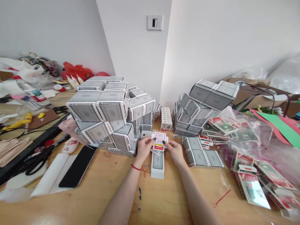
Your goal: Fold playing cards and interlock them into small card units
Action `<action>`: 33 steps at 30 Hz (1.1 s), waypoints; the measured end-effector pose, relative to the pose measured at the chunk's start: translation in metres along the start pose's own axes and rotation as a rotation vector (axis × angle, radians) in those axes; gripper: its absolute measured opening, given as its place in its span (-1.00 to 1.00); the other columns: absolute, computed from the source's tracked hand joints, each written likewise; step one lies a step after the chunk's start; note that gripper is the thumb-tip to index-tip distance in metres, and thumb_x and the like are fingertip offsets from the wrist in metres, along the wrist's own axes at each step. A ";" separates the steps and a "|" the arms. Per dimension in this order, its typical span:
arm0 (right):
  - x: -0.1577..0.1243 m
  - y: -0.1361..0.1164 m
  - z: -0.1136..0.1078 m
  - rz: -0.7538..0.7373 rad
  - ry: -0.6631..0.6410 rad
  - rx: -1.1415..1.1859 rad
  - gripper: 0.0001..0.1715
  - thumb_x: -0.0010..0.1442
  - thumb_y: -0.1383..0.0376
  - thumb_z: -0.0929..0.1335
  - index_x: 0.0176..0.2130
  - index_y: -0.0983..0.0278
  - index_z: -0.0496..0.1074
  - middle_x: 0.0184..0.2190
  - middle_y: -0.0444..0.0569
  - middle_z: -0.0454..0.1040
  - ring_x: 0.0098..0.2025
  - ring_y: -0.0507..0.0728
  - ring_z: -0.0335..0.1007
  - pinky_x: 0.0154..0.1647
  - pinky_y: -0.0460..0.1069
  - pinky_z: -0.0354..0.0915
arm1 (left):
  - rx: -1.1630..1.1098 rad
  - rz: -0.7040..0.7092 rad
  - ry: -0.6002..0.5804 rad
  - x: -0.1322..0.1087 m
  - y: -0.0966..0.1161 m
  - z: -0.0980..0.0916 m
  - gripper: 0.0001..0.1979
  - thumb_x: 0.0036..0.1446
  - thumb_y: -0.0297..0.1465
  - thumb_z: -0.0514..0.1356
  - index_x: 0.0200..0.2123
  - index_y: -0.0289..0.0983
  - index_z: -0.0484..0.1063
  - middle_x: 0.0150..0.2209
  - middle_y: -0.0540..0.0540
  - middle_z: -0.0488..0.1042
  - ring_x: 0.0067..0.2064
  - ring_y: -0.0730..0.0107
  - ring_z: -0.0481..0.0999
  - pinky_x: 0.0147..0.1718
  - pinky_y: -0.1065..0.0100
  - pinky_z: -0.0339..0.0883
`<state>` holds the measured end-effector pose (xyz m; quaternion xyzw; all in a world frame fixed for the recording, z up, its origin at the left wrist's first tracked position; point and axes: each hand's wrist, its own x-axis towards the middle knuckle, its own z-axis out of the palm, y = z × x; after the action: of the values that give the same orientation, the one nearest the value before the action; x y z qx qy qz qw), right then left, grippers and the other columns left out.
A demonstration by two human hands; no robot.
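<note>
My left hand [145, 147] and my right hand [174, 150] pinch the two sides of a playing card [159, 142] printed in red, yellow and black, with other cards partly showing behind it. Below them a tall deck of cards [157, 164] stands on the table, its patterned grey back facing up. A spade card [145, 133] lies face up just beyond my left hand. To the left rises a structure of folded patterned cards [100, 106]. A similar structure [199, 103] stands on the right, and a low block of folded cards [202, 153] sits near my right hand.
On the right lie several boxed card packs [253, 187] and clear plastic wrap. Left are a black phone [78, 167], scissors [44, 156], a yellow glue gun [18, 122] and a bottle [35, 93]. A wrapped pack [166, 118] stands between the structures, before the wall [133, 37].
</note>
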<state>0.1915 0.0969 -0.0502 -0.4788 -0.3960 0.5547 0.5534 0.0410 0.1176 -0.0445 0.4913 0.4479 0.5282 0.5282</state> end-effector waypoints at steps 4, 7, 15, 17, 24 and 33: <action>0.001 0.001 -0.001 -0.002 0.011 -0.004 -0.61 -0.17 0.07 0.42 -0.41 0.32 0.46 -0.48 0.01 0.51 -0.44 0.16 0.42 -0.39 0.04 0.34 | -0.024 -0.029 -0.017 0.000 -0.001 -0.001 -0.76 -0.10 -0.32 0.20 -0.37 -0.36 0.47 -0.39 -0.14 0.53 -0.37 0.30 0.51 -0.36 0.32 0.39; 0.001 0.002 -0.001 -0.010 0.009 -0.010 -0.62 -0.16 0.07 0.41 -0.41 0.32 0.46 -0.48 0.00 0.51 -0.45 0.14 0.41 -0.39 0.03 0.34 | -0.027 -0.027 -0.015 0.001 -0.003 -0.001 -0.76 -0.11 -0.31 0.20 -0.36 -0.36 0.47 -0.39 -0.13 0.53 -0.36 0.30 0.51 -0.36 0.32 0.39; 0.001 0.001 -0.001 -0.016 0.002 -0.006 -0.62 -0.17 0.06 0.41 -0.44 0.31 0.44 -0.48 0.00 0.51 -0.46 0.14 0.40 -0.40 0.03 0.34 | -0.016 -0.033 -0.011 0.001 -0.003 -0.001 -0.76 -0.12 -0.31 0.21 -0.39 -0.36 0.47 -0.41 -0.13 0.53 -0.38 0.30 0.51 -0.38 0.32 0.40; 0.000 0.000 -0.001 -0.022 -0.004 -0.009 -0.63 -0.16 0.06 0.41 -0.43 0.31 0.44 -0.47 0.00 0.51 -0.46 0.13 0.40 -0.40 0.02 0.33 | -0.008 -0.031 -0.006 0.001 -0.002 -0.001 -0.77 -0.12 -0.32 0.21 -0.40 -0.36 0.47 -0.41 -0.12 0.53 -0.38 0.31 0.51 -0.39 0.34 0.40; -0.001 -0.004 0.000 -0.021 -0.009 -0.027 -0.58 -0.17 0.02 0.41 -0.41 0.31 0.45 -0.46 0.02 0.51 -0.45 0.16 0.41 -0.39 0.05 0.34 | 0.036 -0.022 0.007 0.002 -0.003 -0.001 -0.77 -0.13 -0.30 0.22 -0.41 -0.36 0.47 -0.44 -0.11 0.53 -0.41 0.32 0.50 -0.43 0.36 0.39; -0.001 -0.003 0.000 -0.025 -0.033 -0.018 -0.62 -0.15 0.06 0.41 -0.43 0.32 0.48 -0.46 0.00 0.52 -0.43 0.17 0.42 -0.37 0.04 0.32 | 0.032 -0.038 0.018 0.000 0.001 0.001 -0.81 -0.13 -0.33 0.22 -0.45 -0.35 0.47 -0.47 -0.08 0.53 -0.44 0.34 0.50 -0.46 0.38 0.38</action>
<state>0.1919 0.0957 -0.0474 -0.4696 -0.4160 0.5522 0.5491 0.0421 0.1175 -0.0437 0.4862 0.4702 0.5153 0.5263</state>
